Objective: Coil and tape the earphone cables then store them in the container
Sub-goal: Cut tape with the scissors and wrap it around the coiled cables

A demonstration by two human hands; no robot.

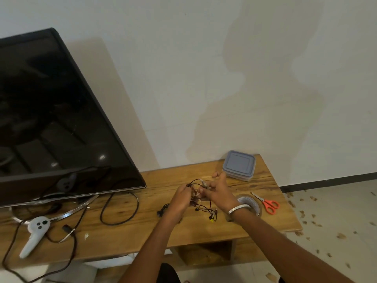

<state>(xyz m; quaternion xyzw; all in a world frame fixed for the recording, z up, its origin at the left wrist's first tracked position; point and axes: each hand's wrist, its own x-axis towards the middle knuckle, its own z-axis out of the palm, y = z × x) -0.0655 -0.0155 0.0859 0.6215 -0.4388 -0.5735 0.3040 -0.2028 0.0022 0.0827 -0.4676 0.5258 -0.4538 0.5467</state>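
Both hands meet over the middle of the wooden table (142,227). My left hand (180,201) grips a coiled bundle of black earphone cable (196,183), loops sticking up above the fingers. My right hand (217,189) pinches a strip of clear tape at the bundle. Loose cable ends with a yellow plug (212,219) trail down onto the table. Another black earphone piece (162,210) lies left of my left wrist. A roll of tape (252,203) sits behind my right wrist. The grey lidded container (239,165) stands shut at the back.
Orange-handled scissors (269,204) lie right of the tape roll. A big dark TV (51,119) on a ring stand fills the left. A white controller (33,233) and black power cables (120,209) lie on the left part. The table edge is close at the right.
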